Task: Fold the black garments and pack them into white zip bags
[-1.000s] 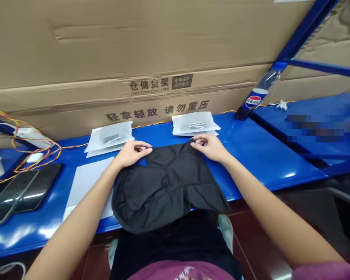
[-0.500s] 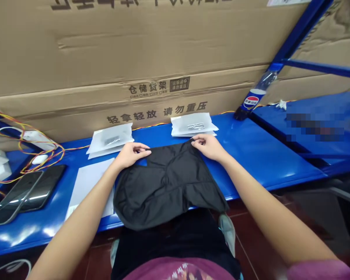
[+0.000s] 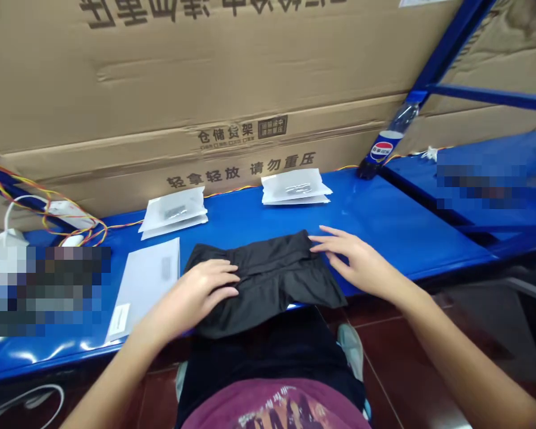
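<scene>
"Black folded cloth (image 3: 263, 286) sits at the front edge of the blue worktop (image 3: 397, 232) on my head camera. Where are my hands?"

"Left hand (image 3: 196, 292) lies flat on it, fingers spread, gripping nothing."

"Right hand (image 3: 360, 259)?"

"Open too, fingers (image 3: 328, 247) reaching the cloth's far corner; touching or just beside it, I can't tell."

"What's around it?"

"White plastic packets (image 3: 174, 211) (image 3: 296, 186) further back, a white paper sheet (image 3: 145, 289) left of the cloth, and a cardboard carton (image 3: 205, 77) behind the worktop."
</scene>
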The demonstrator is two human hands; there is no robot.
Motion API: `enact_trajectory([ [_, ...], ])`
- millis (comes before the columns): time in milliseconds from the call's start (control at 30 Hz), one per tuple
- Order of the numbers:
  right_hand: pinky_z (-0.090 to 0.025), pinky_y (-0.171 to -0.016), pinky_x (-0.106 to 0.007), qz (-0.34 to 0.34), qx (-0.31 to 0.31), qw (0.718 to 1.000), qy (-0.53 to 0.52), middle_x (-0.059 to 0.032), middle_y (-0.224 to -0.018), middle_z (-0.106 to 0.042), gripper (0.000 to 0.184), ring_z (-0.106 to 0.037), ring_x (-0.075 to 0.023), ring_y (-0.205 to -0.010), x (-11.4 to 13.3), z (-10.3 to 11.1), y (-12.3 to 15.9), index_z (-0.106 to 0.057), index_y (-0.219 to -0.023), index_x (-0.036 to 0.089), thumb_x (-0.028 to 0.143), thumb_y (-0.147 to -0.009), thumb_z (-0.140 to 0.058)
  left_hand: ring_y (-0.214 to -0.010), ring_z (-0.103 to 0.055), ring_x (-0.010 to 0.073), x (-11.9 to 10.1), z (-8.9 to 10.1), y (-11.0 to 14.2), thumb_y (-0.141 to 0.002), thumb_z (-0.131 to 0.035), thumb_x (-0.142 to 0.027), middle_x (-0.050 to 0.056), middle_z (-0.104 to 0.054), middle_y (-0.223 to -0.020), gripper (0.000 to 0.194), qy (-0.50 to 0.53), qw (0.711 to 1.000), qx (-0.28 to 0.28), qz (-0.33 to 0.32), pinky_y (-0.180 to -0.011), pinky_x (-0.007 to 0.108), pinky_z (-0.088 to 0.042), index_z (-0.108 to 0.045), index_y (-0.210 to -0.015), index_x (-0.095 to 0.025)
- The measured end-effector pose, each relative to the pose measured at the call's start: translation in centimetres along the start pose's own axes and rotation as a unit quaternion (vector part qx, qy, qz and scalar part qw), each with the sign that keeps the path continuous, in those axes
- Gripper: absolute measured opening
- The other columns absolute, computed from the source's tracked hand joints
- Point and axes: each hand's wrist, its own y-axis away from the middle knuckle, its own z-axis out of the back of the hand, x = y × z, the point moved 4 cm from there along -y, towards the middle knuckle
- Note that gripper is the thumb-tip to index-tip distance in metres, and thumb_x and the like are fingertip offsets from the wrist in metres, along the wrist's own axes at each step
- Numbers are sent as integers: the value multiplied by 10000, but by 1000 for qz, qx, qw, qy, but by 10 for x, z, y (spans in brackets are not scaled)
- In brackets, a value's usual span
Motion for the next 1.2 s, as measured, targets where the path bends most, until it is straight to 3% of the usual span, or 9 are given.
enact_trajectory([
  [200,-537,-1154,-616,2,48,998,28,-51,-1478,-681,501,-515,-370,-1499,22,-4,67,-699,-1422,349,433,-932,-755,-1254,-725,317,-16,-15,83,-967,-746,-359,72,-777,-1317,299,-121,983,-133,-39,-1053,495,-631,-765,-1266,-341],
  [333,-631,-1031,-546,20,3,1000,13,-31,-1243,-807,280,-693,-326,-1311,19,-3,84,-810,-1201,371,323,-1022,-600,-1141,-777,260,-16,-17,107,-996,-617,-121,45,-816,-1218,317,-132,974,-172,-70,-955,393,-666,-787,-1178,-318],
  [533,-636,-860,-432,-109,-140,983,-45,-60,-1002,-807,295,-763,-284,-918,9,10,43,-811,-1077,288,526,-935,-708,-849,-800,241,21,20,74,-972,-691,-455,-4,-839,-927,200,-3,968,-232,99,-856,361,-664,-827,-957,-309],
  [600,-621,-784,-398,-136,-138,979,-70,-66,-931,-784,401,-735,-260,-841,4,5,18,-781,-1130,234,564,-919,-694,-866,-791,257,40,33,49,-946,-684,-554,28,-836,-933,327,19,960,-226,166,-851,368,-647,-825,-984,-261],
  [700,-588,-724,-385,-166,-98,981,-31,-70,-849,-750,461,-673,-228,-718,-6,-14,-10,-745,-1168,176,553,-929,-631,-782,-760,253,59,39,17,-959,-660,-518,40,-796,-822,417,-30,968,-142,204,-793,372,-618,-773,-1211,-205],
  [833,-564,-884,-478,-166,-83,974,130,-142,-967,-736,455,-683,-306,-885,-9,-39,-19,-755,-1120,163,553,-919,-634,-1024,-728,339,58,32,6,-996,-599,-327,131,-787,-1062,368,-229,952,-145,144,-913,473,-586,-727,-1310,-182],
  [967,-552,-935,-502,-161,-92,975,124,-150,-1008,-744,345,-678,-359,-1048,-4,-48,-19,-722,-946,205,541,-900,-663,-1095,-700,303,41,12,19,-1072,-463,-271,117,-765,-1183,330,-214,959,-182,41,-988,481,-583,-735,-1246,-205],
  [1100,-593,-728,-388,-279,-50,958,-47,-94,-887,-783,279,-753,-288,-833,-14,-30,-24,-668,-988,220,482,-894,-681,-1168,-699,285,21,-11,35,-1087,-503,-276,107,-759,-1235,280,-159,969,-190,-18,-1032,477,-591,-738,-1219,-200],
  [1200,-593,-684,-368,-327,-63,942,-49,-111,-896,-787,322,-759,-283,-810,-18,3,-31,-704,-1065,196,415,-832,-744,-1213,-690,285,1,-22,46,-1078,-554,-250,104,-756,-1268,265,-135,966,-218,-36,-1044,477,-590,-708,-1288,-208],
])
